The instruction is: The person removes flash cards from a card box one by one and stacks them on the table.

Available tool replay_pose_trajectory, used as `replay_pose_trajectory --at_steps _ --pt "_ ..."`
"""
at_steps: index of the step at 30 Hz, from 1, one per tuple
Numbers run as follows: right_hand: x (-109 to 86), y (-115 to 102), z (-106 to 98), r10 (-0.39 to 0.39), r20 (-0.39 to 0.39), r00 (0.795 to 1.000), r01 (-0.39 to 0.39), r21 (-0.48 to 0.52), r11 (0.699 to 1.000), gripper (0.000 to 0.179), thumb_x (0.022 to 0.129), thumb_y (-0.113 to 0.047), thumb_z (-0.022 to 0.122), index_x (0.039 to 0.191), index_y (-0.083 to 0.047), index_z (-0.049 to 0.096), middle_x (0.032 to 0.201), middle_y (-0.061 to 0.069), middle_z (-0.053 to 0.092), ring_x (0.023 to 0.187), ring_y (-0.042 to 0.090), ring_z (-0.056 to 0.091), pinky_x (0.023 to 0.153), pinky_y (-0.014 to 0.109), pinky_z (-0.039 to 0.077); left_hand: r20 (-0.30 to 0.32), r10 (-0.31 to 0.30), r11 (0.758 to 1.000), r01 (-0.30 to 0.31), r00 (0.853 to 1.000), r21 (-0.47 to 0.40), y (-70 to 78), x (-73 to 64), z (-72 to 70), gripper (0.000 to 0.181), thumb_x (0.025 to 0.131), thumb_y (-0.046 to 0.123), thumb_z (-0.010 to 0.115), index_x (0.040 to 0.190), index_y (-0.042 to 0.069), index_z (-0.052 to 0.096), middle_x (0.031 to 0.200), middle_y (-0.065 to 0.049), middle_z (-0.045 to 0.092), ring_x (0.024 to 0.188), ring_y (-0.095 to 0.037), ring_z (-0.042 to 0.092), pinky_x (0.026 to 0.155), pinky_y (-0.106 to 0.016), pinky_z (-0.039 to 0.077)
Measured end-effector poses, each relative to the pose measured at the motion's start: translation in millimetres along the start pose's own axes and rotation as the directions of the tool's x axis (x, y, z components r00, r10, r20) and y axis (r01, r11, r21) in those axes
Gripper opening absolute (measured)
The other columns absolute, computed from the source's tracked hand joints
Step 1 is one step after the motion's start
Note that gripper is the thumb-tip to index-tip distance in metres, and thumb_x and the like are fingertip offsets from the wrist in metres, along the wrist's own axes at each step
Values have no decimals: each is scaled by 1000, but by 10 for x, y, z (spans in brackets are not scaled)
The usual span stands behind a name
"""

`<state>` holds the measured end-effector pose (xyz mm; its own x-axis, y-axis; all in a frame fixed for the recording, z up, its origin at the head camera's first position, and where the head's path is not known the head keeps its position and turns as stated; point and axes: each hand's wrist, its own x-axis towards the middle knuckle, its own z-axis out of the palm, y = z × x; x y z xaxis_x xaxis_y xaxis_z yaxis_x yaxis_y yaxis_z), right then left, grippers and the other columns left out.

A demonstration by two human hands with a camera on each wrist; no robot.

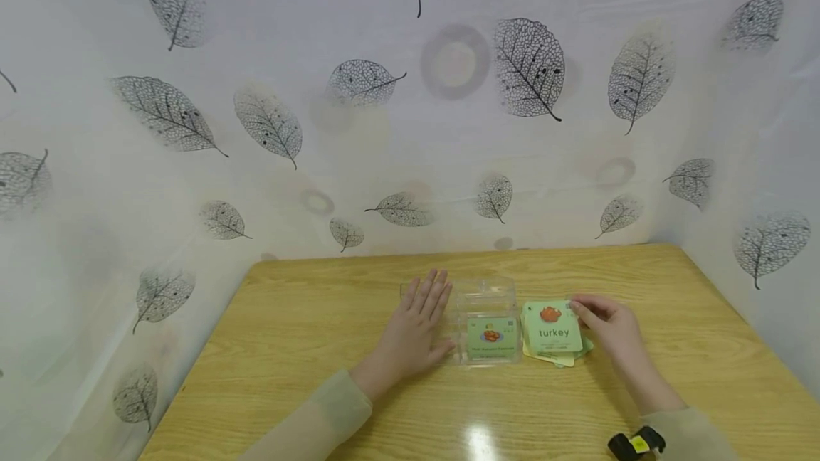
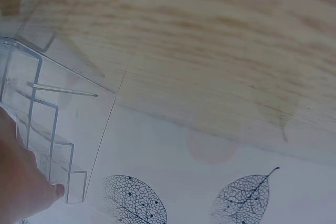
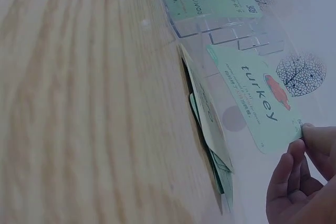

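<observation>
A clear plastic stepped rack [image 1: 487, 299] stands on the table, and a green picture card [image 1: 477, 347] showing a plate of food sits in its front step. Along the rack's left side lies my left hand [image 1: 413, 329], fingers straight and touching the plastic. With thumb and fingertips, my right hand [image 1: 611, 326] pinches the upper right corner of a green "turkey" card [image 1: 554, 344]. In the right wrist view this turkey card [image 3: 252, 98] is raised above a loose pile of cards [image 3: 210, 135]. The pile's lower cards are mostly hidden.
The wooden table [image 1: 307, 319] meets a whitish leaf-print curtain [image 1: 384, 155] at the back and sides. A black strap with a yellow patch [image 1: 639, 444] is near the right sleeve. The rack's upper steps rise toward the back.
</observation>
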<state>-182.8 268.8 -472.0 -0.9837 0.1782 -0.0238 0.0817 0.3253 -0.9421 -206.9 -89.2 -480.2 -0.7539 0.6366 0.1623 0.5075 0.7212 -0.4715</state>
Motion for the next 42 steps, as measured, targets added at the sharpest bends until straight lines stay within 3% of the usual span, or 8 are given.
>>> replay_pose_trajectory --at_steps 12,20,28,37,42 --pt "35 84 -10 29 18 999 -29 0 1000 43 106 -18 66 135 14 63 82 -26 64 75 -3 60 69 16 60 -1 2 1000 -2 1000 22 9 -1 2 100 104 75 28 171 4 8 180 -17 -1 168 -35 4 138 -48 14" --pt "48 94 -10 7 39 999 -4 -53 999 41 106 -17 66 134 14 65 82 -27 65 76 -4 61 69 16 60 0 2 1000 -2 1000 31 12 -1 -1 100 104 76 28 171 4 9 180 -17 1 168 -35 4 138 -47 15" --pt "53 116 -17 9 42 999 -7 -45 999 39 106 -16 67 132 13 66 91 -19 70 80 -6 61 73 14 60 -3 3 999 -3 1000 39 9 -2 -1 100 104 76 27 171 4 8 180 -17 -1 168 -35 4 138 -48 14" --pt "92 142 -26 -7 20 1000 9 -101 995 39 105 -19 69 130 11 68 96 -8 75 82 -7 59 72 14 59 -11 4 1000 -4 1000 24 3 -1 -17 100 104 75 28 171 3 8 180 -18 -1 168 -35 5 138 -48 15" --pt "99 164 -19 -13 7 1000 14 -121 993 37 104 -17 69 129 11 69 93 -15 72 80 -7 58 70 14 58 8 6 1000 -6 1000 14 3 0 -13 99 105 74 28 171 4 8 180 -17 -2 168 -34 3 138 -48 13"
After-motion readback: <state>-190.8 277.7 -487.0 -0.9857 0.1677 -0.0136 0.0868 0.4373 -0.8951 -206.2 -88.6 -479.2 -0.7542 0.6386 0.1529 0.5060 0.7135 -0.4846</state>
